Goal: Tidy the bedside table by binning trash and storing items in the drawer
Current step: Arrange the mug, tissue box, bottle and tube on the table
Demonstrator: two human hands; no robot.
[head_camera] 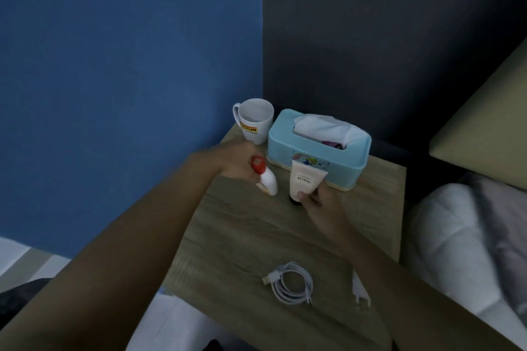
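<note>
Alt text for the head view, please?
Left hand grips a white, red-capped item and right hand pinches a cream tube over a wooden bedside table. Behind stand a white mug and blue tissue box; a coiled white cable and plug lie nearer.

A blue wall [114, 65] fills the left side and meets a dark grey wall [370, 37] at a corner. In front of this corner a white mug [255, 122] with a yellow label stands just beside a light blue tissue box [310, 151]. A white tissue [325, 125] comes out of its top. At the right are a beige cushion [490, 122] and, below it, white bedding [456, 236] with folds.
</note>
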